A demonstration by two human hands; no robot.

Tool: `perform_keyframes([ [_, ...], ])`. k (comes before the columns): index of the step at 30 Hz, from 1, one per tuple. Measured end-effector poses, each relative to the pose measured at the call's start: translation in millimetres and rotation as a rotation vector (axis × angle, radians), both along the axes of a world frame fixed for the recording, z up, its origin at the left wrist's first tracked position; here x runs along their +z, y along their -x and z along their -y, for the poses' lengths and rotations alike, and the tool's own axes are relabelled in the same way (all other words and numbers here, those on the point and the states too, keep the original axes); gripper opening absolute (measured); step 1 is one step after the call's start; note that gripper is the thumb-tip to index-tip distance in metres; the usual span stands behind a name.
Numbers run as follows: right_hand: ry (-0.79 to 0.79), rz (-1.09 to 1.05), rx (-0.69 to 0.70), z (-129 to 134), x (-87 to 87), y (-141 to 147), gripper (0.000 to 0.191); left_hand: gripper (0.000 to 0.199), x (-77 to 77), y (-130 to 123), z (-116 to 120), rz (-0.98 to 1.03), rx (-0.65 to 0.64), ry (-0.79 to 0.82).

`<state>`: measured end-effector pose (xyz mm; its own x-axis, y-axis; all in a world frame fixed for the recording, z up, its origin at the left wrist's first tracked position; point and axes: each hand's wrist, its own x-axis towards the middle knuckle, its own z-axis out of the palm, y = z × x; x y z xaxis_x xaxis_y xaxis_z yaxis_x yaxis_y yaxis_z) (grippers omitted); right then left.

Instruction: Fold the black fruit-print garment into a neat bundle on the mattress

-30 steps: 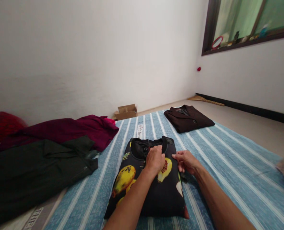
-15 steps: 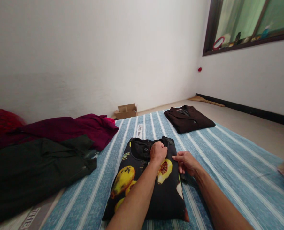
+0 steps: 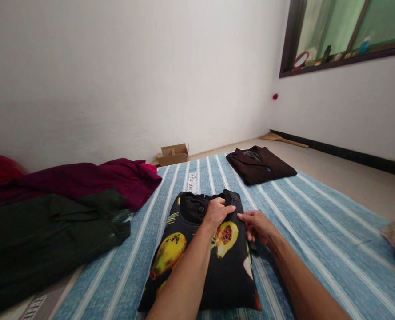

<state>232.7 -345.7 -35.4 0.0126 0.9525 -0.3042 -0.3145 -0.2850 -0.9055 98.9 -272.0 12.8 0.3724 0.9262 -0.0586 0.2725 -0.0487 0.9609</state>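
Note:
A folded black garment [image 3: 229,275] printed with yellow papayas lies on a blue, white-striped bedsheet [image 3: 144,235]. Its round neckline faces away from me, with black lining and a button or snap inside. My left hand [image 3: 217,212] rests on the right part of the neckline, thumb stretched out to the right; its other fingertips are partly hidden. At the garment's right edge, my right hand [image 3: 257,226] pinches the fabric between thumb and forefinger, its other fingers curled below. A dark strip of cloth hangs beneath that hand.
A folded dark brown garment [image 3: 261,165] lies at the far right of the bed. Purple clothing [image 3: 133,180] and a dark green garment [image 3: 50,240] are heaped on the left. Beyond the bed's edge stand a cardboard box [image 3: 173,154] and a broom [image 3: 284,139].
My left hand has loosened from a fist at the neckline, and its thumb now stretches to the right. My right hand stays at the garment's edge. The view has shifted slightly.

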Motion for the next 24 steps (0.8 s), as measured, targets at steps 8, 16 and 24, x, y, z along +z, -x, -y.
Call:
perform_keyframes([
  [8,-0.018,0.013,-0.020,-0.5,-2.4,0.9,0.024,0.018,-0.7,1.9,2.6,0.135,-0.061,0.136],
  [16,-0.026,0.043,-0.049,-0.2,-1.9,2.3,0.033,0.013,3.9,4.3,3.5,0.175,-0.095,0.157],
  [24,-0.029,0.042,-0.067,1.0,1.1,2.5,0.032,0.028,2.7,6.0,3.7,0.250,-0.204,0.259],
])
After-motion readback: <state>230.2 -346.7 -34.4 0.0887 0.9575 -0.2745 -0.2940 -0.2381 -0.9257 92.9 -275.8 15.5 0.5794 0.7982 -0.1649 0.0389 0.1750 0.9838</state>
